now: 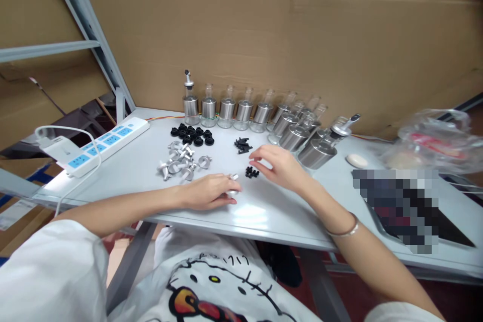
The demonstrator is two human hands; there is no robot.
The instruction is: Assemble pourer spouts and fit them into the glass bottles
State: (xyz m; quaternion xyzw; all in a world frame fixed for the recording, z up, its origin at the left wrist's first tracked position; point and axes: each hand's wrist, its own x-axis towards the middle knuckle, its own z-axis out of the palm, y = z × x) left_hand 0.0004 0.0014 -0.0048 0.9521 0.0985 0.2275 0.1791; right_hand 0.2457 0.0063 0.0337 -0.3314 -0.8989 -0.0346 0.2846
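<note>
From where I stand, I see a person at a pale table [132, 181]. The left hand [215, 191] is low, by the near edge, and its grip is closed round a shiny silver piece [233, 192]. The right hand [279, 165] is bent over, with its fingertips just beside a small heap of little black bits [252, 173]. Its thumb and finger are close together, but they are small from here, so I cannot tell if the grip has a bit in it.

Behind those bits is a heap of thin black sticks [242, 145]. On the left is a pile of silver parts [181, 166], and just behind it sit round black caps [198, 141]. At the back stands a row of glass bottles [245, 111] with metal round their middles. The bottle at the left end [190, 106] has a spout on top, and so does the front bottle on the right [318, 153]. A white power strip [107, 145] lies at the far left.
</note>
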